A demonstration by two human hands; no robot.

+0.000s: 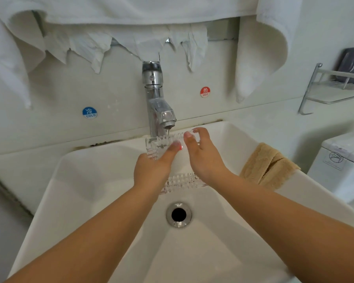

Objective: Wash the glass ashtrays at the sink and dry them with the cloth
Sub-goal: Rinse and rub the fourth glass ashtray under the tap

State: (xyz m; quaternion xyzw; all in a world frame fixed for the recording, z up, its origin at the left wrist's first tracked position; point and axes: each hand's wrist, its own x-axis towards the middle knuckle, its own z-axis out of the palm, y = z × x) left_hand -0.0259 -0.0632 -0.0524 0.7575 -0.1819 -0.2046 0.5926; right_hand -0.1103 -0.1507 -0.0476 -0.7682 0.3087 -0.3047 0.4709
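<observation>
Here two clear ribbed glass ashtrays are counted: one ashtray [161, 142] is held under the chrome tap [158, 103] by the left hand [151, 168] and right hand [202, 154], each grip clamped on it; the second ashtray [182, 181] lies in the white sink [90, 190]. One tan folded cloth [268, 165] is draped on the rim.

Clear ridged glass ashtray [161, 145] between the hands; a second glass ashtray [182, 181] below the wrists. Glossy white ceramic sink [102, 193], polished chrome tap [157, 99], nubby tan cloth [268, 166] right of them.

sink [74, 180] holds ashtray [182, 181]; cloth [268, 166] on rim.
</observation>
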